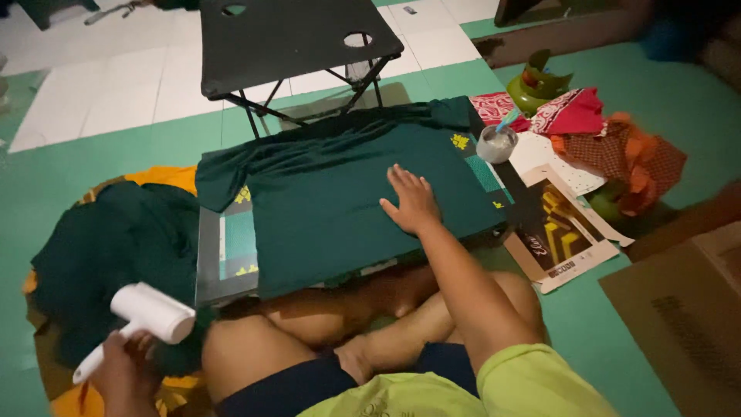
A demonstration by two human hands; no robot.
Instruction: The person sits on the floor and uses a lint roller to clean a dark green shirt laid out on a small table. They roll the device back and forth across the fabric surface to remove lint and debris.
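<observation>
Pressing green shirt point(332, 201), right hand point(411, 202) flat, released; left hand point(123, 369) grasping white roller point(147, 315).

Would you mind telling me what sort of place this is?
Probably a home floor workspace for printing shirts: dark green T-shirt spread over a flat board, small white cup, black folding table on green and white tiles.

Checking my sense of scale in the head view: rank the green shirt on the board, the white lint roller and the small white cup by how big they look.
1. green shirt, by far the largest.
2. lint roller, though nearness to the camera inflates it.
3. white cup, the smallest and farther away.
</observation>
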